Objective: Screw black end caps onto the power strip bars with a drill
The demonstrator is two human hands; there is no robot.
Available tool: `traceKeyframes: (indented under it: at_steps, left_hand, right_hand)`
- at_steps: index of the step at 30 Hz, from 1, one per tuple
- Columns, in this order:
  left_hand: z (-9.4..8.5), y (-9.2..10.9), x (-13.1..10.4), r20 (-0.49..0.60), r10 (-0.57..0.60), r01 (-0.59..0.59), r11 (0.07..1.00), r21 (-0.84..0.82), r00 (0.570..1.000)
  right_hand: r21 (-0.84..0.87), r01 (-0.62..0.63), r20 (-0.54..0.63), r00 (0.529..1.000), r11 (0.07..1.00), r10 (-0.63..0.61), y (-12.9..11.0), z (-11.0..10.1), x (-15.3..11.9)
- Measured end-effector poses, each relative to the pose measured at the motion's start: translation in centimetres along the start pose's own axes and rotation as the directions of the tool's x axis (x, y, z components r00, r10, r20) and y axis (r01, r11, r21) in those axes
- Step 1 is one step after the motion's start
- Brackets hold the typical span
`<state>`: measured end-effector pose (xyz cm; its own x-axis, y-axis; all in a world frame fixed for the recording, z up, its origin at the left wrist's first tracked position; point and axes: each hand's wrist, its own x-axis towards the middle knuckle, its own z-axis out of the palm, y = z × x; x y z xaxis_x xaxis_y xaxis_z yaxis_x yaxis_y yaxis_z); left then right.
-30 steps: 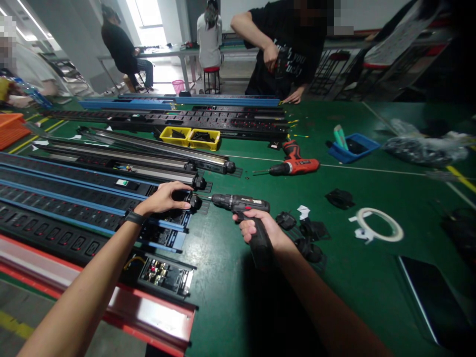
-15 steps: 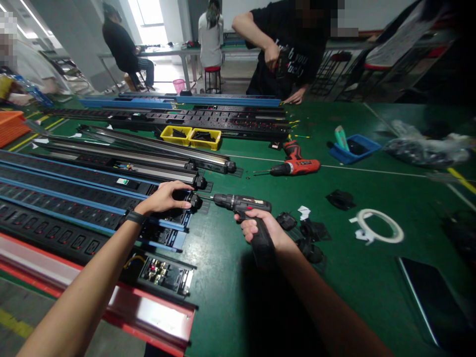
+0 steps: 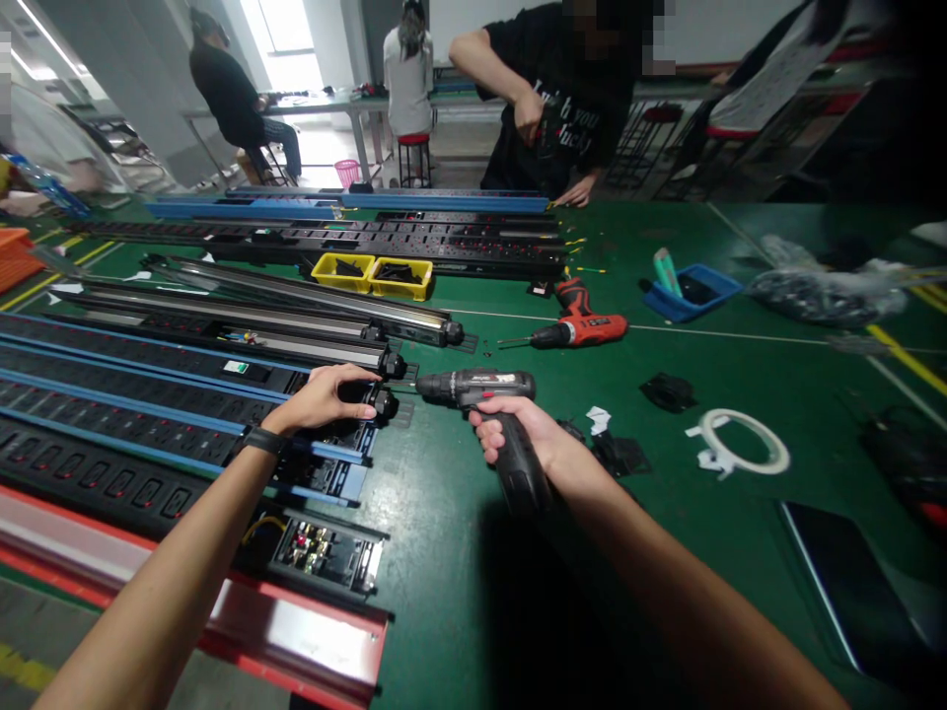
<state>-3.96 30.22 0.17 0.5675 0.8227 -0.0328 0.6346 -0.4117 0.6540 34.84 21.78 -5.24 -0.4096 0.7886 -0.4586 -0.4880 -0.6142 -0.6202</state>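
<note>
My left hand (image 3: pixel 322 399) is closed, thumb and fingers round the black end piece (image 3: pixel 385 403) of a blue-edged power strip (image 3: pixel 255 390). A dark band circles that wrist. In my right hand (image 3: pixel 514 426) is a black cordless drill (image 3: pixel 480 386), gripped by its handle and pointing left. Its thin bit reaches the end piece beside my left fingertips; whether it touches a screw is too small to tell. Just behind lie more strips with black end fittings (image 3: pixel 395 365). In front sits an open strip end (image 3: pixel 326 552) with exposed wiring.
A red drill (image 3: pixel 581 330) lies beyond the black one. Yellow trays (image 3: pixel 401 288) with small black parts stand behind the strips. Rightward are a blue tray (image 3: pixel 692 308), a tape roll (image 3: pixel 744 441), black parts (image 3: pixel 668 391) and a phone (image 3: pixel 843 582). A co-worker (image 3: pixel 554 99) stands across the table.
The view has shifted slightly, so most things appear a little further left. The black drill sits slightly higher in the picture. Both hands keep their holds.
</note>
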Motion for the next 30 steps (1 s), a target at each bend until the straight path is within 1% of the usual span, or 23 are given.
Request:
traceKeyframes:
  at_steps: [4,8,11,13,19,24,27,30]
  left_hand:
    - [0.2,-0.1,-0.1,-0.015,-0.019,0.019,1.0,0.013,1.0]
    - [0.2,0.1,-0.1,-0.04,-0.028,0.029,0.999,0.034,0.999]
    - [0.3,0.4,0.0,-0.029,-0.038,0.04,0.998,0.056,0.999]
    - [0.4,0.6,0.1,-0.038,-0.039,0.042,0.996,0.081,0.999]
    - [0.6,0.8,0.4,-0.049,-0.025,0.034,0.982,0.184,0.998]
    - [0.6,0.4,0.4,-0.053,-0.021,0.03,0.983,0.182,0.998]
    - [0.8,0.4,0.3,-0.055,-0.014,0.024,0.983,0.18,0.998]
    - [0.8,0.5,0.3,-0.066,-0.021,0.032,0.984,0.176,0.998]
  right_hand:
    - [-0.008,-0.079,0.062,0.995,0.997,0.08,0.1,0.5,-0.1]
    - [-0.02,-0.098,0.033,0.995,0.995,0.099,0.5,-0.3,-0.9]
    - [-0.012,-0.111,0.001,0.994,0.994,0.111,0.2,-1.0,-1.3]
    - [-0.002,-0.125,0.001,0.992,0.992,0.125,-0.1,-1.0,-1.3]
    - [0.014,-0.203,0.044,0.978,0.979,0.202,-0.6,0.5,-0.9]
    - [0.046,-0.261,0.061,0.964,0.964,0.258,-0.7,1.4,-1.1]
    - [0.045,-0.268,0.06,0.962,0.962,0.265,-0.7,1.6,-1.2]
    - [0.048,-0.253,0.031,0.967,0.966,0.252,-0.5,1.6,-1.1]
